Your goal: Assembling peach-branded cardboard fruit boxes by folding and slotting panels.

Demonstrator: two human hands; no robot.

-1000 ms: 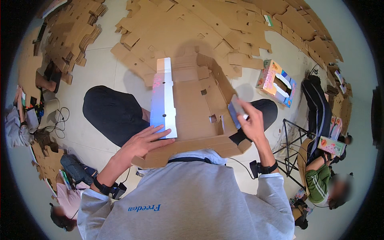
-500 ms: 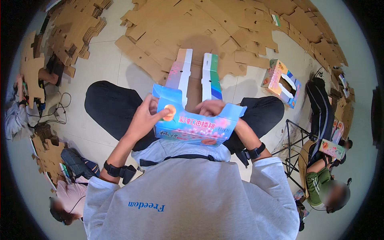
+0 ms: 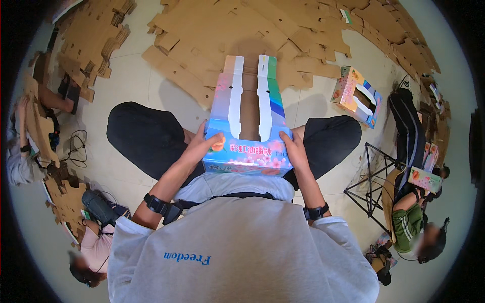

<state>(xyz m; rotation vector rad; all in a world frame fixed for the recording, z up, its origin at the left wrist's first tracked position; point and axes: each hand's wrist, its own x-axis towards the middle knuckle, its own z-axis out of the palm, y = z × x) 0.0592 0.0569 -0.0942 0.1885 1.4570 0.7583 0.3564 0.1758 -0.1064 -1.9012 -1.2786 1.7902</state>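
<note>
A colourful printed fruit carton lies between my bent legs, its long slotted opening running away from me. Blue and pink with blossoms, its near end is folded up against the side panels. My left hand grips the near left corner, thumb on the printed face and fingers round the side. My right hand holds the near right corner the same way. At the far end, two narrow flaps stick out unfolded. Brown cardboard shows through the opening.
Flat brown cardboard sheets cover the floor ahead. To the right stands a folded carton with a similar slot. A black metal stand frame is beyond my right knee. Other people sit at both sides, one on the right beside a printed carton.
The carton's near end panel, raised and loose before, now lies down against the side panels. My right hand has come from over the opening to the right corner; my left stays at its corner.
</note>
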